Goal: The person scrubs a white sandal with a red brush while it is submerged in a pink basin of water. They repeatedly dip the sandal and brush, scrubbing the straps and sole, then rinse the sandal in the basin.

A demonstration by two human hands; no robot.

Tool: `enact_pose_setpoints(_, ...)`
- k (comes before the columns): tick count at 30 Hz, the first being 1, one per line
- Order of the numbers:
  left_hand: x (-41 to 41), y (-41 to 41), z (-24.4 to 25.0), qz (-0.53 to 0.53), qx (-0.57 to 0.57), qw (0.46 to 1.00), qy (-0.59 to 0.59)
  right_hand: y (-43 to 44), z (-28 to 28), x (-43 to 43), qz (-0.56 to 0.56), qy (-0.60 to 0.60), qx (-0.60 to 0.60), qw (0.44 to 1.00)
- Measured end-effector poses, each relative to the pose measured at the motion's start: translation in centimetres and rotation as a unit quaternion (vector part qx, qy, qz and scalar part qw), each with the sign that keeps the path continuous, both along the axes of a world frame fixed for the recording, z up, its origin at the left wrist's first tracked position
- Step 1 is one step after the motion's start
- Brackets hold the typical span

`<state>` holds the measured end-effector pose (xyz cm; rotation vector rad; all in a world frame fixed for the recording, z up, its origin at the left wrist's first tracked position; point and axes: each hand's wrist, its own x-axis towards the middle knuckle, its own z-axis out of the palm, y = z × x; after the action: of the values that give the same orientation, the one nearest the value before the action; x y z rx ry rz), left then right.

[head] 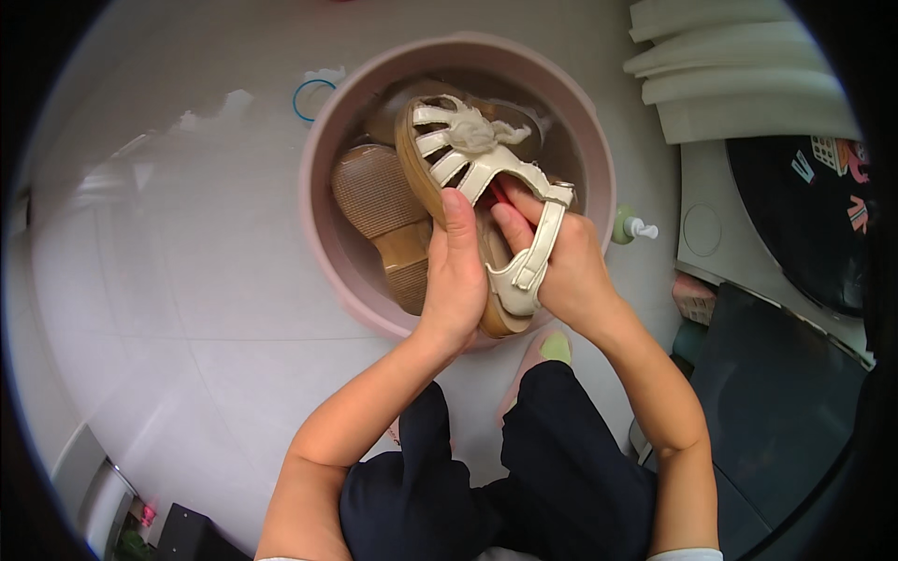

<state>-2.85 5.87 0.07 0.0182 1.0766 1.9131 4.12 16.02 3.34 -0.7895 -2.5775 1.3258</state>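
A white strappy sandal (519, 165) with a tan sole and a frayed flower ornament is held over a pink basin (316, 231). My left hand (456, 273) grips the sandal by its side, thumb on the edge of the footbed. My right hand (568, 259) reaches under the ankle strap, fingers inside the shoe around a slim red object (499, 193). Most of that object is hidden, so its kind is unclear. In the basin's murky water another shoe (382, 217) lies with its textured tan sole up. Further footwear (403, 105) sits partly under water behind it.
A light green pump bottle (624, 226) with a white nozzle stands just right of the basin. At its upper left a blue ring (296, 102) lies on the wet tiled floor (175, 280). A front-loading appliance (708, 203) with stickers and a dark panel (779, 393) line the right side.
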Motion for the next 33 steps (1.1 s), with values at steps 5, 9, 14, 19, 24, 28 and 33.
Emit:
enact_pose_setpoints(5,-2.3,-2.2,-1.3,-0.024,0.012,1.000,0.014,-1.1,0.0,1.7,0.026,-0.044,-0.063,0.997)
enact_pose_setpoints(9,-0.5,-1.3,-0.9,0.015,-0.041,0.995,0.091,-0.5,-1.4,-0.2,0.047,-0.005,0.060,0.997)
enact_pose_setpoints(14,-2.1,-3.2,-1.2,-0.004,-0.046,0.994,0.098,-1.2,-2.2,1.3,0.033,0.000,-0.120,0.992)
enact_pose_setpoints(19,0.1,-2.6,-0.7,0.023,-0.061,0.990,0.128,-0.6,-1.0,-1.0,0.095,0.014,-0.177,0.980)
enact_pose_setpoints(24,-0.7,-3.6,-1.5,-0.077,-0.013,0.997,-0.025,-1.5,-0.5,0.3,0.085,0.024,-0.240,0.967)
enact_pose_setpoints(28,-1.1,-3.4,-1.6,-0.080,0.017,0.995,-0.060,-0.7,-0.7,1.2,0.092,-0.013,-0.175,0.980)
enact_pose_setpoints(33,1.3,-2.5,-2.8,-0.040,-0.067,0.994,0.072,-0.1,-0.7,-0.5,0.074,-0.058,-0.056,0.994)
